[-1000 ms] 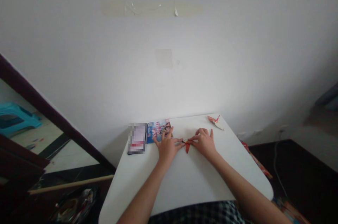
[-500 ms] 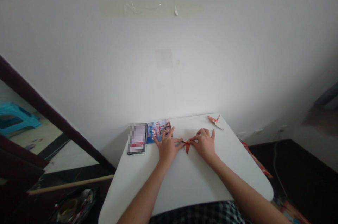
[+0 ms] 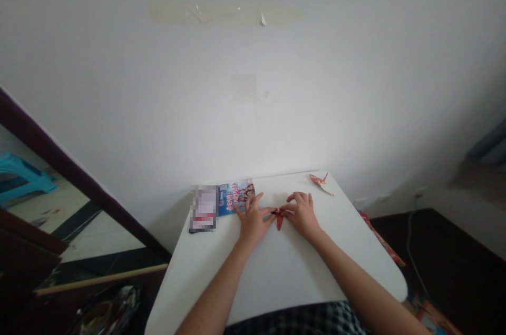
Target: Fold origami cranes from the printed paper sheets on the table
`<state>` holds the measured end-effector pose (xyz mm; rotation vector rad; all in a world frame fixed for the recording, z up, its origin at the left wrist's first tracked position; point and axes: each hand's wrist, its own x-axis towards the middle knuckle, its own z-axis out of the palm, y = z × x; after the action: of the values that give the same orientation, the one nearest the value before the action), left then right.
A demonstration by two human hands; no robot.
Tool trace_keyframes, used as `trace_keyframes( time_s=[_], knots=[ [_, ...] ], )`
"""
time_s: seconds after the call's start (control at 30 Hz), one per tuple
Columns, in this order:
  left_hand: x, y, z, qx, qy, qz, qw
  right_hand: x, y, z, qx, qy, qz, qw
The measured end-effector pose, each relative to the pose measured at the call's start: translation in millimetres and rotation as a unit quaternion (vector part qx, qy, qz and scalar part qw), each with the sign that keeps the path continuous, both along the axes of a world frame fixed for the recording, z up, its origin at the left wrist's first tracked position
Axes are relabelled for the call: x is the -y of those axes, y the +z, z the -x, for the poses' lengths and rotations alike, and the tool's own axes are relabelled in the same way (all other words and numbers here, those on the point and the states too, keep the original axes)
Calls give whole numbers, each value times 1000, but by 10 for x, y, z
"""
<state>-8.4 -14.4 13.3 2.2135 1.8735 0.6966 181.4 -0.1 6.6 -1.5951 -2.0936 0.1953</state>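
Note:
A small red folded paper piece point(image 3: 279, 221) is held between my two hands, just above or on the white table point(image 3: 288, 277). My left hand point(image 3: 253, 222) pinches its dark left side between thumb and forefinger, the other fingers spread toward a blue printed leaflet point(image 3: 233, 199). From the right, my right hand point(image 3: 302, 214) grips the piece's upper right side with its fingertips. The fingers hide part of the folds. Beyond my right hand, a red and white origami crane point(image 3: 321, 183) rests near the table's far right corner.
A phone-like object with a blurred screen point(image 3: 204, 208) lies left of the leaflet. The wall point(image 3: 253, 135) borders the table's far edge. On the floor at lower left is a dark bag-like container point(image 3: 106, 308); a blue plastic stool point(image 3: 26, 177) appears at far left.
My right hand has shifted slightly left, its fingers now more curled over the paper piece. My left hand keeps its pinch. The whole view has moved a little.

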Motion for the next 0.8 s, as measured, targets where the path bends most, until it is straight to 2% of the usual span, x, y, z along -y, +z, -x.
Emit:
trace_keyframes(
  time_s=[0.17, 0.3, 0.47, 0.8],
  knots=[
    [5, -7, 0, -23, 5, -7, 1000, 7, -9, 17, 20, 14, -7, 1000],
    [25, 45, 4, -55, -5, -20, 998, 12, 4, 21, 49, 24, -15, 998],
    [52, 94, 10, -68, -16, -37, 997, 23, 40, 25, 71, -4, -17, 997],
    [91, 67, 2, -65, 14, -45, 997, 61, 61, 20, 62, -30, -21, 997]
  ],
)
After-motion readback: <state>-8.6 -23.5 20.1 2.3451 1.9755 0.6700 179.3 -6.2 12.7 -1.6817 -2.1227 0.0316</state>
